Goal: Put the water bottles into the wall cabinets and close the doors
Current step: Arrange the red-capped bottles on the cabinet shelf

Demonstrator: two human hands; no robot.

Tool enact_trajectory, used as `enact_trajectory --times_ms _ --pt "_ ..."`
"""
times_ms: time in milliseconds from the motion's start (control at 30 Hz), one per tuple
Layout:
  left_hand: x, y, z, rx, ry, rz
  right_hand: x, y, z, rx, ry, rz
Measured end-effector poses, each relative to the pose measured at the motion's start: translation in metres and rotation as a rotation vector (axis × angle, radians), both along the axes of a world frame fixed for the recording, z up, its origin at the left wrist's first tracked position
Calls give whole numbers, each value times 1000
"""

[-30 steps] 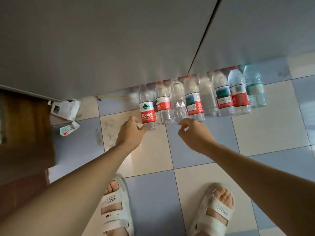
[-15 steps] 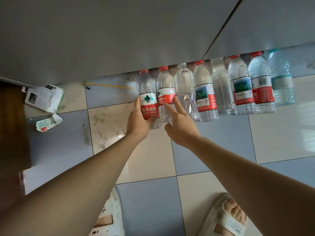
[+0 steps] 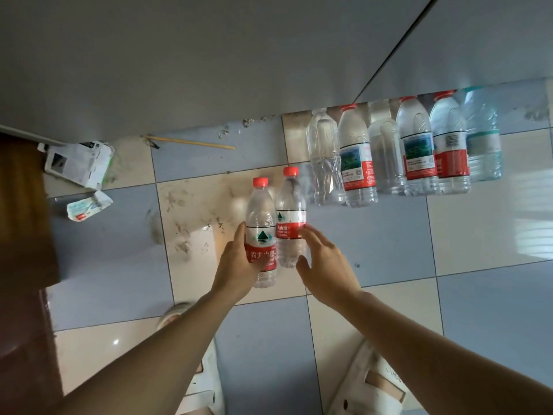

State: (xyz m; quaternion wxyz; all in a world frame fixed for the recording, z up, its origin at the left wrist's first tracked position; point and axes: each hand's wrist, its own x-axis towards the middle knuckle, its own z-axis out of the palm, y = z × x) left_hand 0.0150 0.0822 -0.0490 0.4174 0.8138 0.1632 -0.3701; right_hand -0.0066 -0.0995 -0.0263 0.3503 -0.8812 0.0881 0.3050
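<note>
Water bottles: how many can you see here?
8. Two are lifted off the floor: one in the left hand, one against the right hand. Six stand in a row along the cabinet's foot; more may hide under it.

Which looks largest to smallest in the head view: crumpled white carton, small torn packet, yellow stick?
1. Crumpled white carton, clearly largest.
2. Small torn packet and yellow stick: unsure; the stick is longer but far thinner.

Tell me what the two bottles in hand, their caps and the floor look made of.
The two bottles: thin clear plastic, see-through walls with glossy highlights. Caps: opaque red plastic, probably. Floor: glazed tile by the look, shiny reflections and grout lines.
</note>
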Motion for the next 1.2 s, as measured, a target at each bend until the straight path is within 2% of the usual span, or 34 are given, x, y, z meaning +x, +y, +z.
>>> enact_trajectory --times_ms 167,300,433,600,800,967,1200 --pt "42 -3 -10 46 -46 -5 51 5 -17 -20 145 -348" --pt "67 -4 -17 53 -52 -49 75 18 -36 67 260 -511" --pt "66 -1 -21 27 -25 -25 72 26 -49 91 244 -597" --pt "65 3 -20 -26 18 -11 65 16 -43 180 217 -565" --pt "71 13 6 -59 -47 -24 66 4 -11 234 118 -548" --pt "89 17 39 -33 -229 -131 88 -2 22 184 -13 -481" --pt "111 20 59 -21 -539 -77 121 6 43 124 -165 -403"
